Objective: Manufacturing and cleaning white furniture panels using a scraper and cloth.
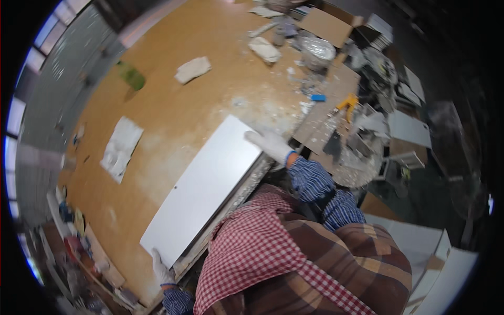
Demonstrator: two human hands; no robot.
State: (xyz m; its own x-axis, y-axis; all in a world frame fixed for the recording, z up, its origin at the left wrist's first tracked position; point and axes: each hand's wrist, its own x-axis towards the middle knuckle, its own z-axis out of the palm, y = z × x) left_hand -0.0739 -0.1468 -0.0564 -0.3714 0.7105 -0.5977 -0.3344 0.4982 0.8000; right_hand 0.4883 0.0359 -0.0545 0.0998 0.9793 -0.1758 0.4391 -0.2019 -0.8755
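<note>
A long white flat panel (202,189) with a small dark hole near its far long edge lies slantwise at the table's front edge. My left hand (163,270), in a white knitted glove, grips the panel's lower left end. At the opposite, upper right end, my right hand (270,147) wears a similar glove with a blue cuff. Its thumb side rests over the panel's corner, and the other fingers are partly hidden. Beneath the panel's near side runs the worn, paint-spotted edge of the table (231,205).
Folded white cloths (122,148) and a green bottle (131,76) are spread over the brown tabletop (157,115). To the right are a blue block (318,98), yellow-handled pliers (347,105), crumpled plastic and a cardboard box (326,26). Assorted clutter lines the lower left edge.
</note>
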